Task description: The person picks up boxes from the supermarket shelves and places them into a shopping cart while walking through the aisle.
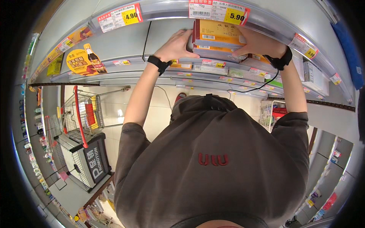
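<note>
- Only got the head view here: the stack (217,33) of yellow-orange pads is far out, a bit right of the middle, just on the near side of the price rail (163,14).
- Left hand (175,46) is curled at the stack's left end, thumb below the fingers. Can't tell how firmly it grips.
- Right hand (262,42) is clamped on the right end, thumb across the front corner. So the hands are apart, with the stack between them.
- Can't tell if the stack is lifted or resting on something.
- Black bands on both wrists, and a dark cable (258,89) loops near the right one.
- More rails with small price tags run along the near side of the stack, and some white boxes (316,78) are off to the right.
- Far left there's a round yellow sign (85,60) with a bottle on it.
- Nearer on the left: a cart (79,121) with a red handle, beside a dark-sided bin (96,161).
- The dark shirt (215,140) fills the near middle, pale floor tiles (154,104) showing past it.
</note>
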{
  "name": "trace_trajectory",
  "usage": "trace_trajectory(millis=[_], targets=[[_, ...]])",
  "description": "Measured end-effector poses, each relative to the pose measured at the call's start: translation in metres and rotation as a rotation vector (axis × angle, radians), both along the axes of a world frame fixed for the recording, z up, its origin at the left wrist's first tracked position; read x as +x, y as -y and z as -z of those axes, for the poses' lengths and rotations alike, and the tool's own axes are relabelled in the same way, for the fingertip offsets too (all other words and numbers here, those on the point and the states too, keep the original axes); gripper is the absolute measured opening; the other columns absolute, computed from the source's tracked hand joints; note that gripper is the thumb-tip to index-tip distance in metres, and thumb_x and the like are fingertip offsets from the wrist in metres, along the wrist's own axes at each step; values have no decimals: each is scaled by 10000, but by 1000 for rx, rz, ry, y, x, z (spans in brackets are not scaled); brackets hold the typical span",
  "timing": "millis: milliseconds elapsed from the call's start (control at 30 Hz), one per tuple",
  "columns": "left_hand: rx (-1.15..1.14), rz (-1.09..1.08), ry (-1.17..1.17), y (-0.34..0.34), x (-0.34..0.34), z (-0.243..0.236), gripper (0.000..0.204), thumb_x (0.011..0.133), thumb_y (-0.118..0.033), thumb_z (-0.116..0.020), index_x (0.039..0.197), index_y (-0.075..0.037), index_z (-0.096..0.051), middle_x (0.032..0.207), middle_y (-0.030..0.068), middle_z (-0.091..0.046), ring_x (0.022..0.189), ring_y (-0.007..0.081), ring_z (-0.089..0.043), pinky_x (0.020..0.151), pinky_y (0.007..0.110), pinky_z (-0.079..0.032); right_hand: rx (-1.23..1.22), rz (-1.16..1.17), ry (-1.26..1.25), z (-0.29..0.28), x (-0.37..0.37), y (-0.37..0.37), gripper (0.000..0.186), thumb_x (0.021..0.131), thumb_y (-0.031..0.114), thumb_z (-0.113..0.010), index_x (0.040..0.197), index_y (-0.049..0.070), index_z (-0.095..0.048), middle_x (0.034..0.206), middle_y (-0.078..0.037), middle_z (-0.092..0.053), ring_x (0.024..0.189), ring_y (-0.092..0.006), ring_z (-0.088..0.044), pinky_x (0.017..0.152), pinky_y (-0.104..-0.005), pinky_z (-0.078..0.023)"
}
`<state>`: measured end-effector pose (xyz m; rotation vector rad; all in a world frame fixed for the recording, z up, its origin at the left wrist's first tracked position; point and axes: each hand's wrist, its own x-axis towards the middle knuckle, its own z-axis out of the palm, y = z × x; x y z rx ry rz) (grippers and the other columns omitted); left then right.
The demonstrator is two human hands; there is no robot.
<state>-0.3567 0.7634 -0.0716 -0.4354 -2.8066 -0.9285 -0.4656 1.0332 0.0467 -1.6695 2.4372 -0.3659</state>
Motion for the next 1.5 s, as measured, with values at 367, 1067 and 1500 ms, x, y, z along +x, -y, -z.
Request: trace_trajectory(millis=[367, 1067, 1500], targets=[[4, 71, -1, 21, -26, -7, 841, 594, -314, -821, 1274, 22, -457, 1133, 244, -594, 1099, 402, -539, 942, 422, -448, 230, 132, -13, 5, -6, 7, 968, 705, 448, -801, 1406, -34, -340, 1423, -227, -423, 1357, -305, -365, 1128, -357, -277], [1168, -226, 528, 48, 12, -15, 677, 986, -565, -386, 1371, -10, -426, 1356, 131, -482, 1208, 199, -477, 1050, 344, -377, -1023, 816, 1444, 101, 59, 25, 535, 998, 542, -373, 1374, 167, -439, 1300, 7, -523, 1073, -134, -521, 926, -302, -369], [1421, -354, 349, 8, -1, -18, 537, 999, -497, -417, 1353, -96, -468, 1342, 10, -486, 1204, 149, -429, 1017, 314, -320, -1225, 693, 1244, 96, 64, 53, 400, 1016, 251, -420, 1391, 119, -375, 1402, -48, -444, 1270, -219, -433, 1036, -360, -378]])
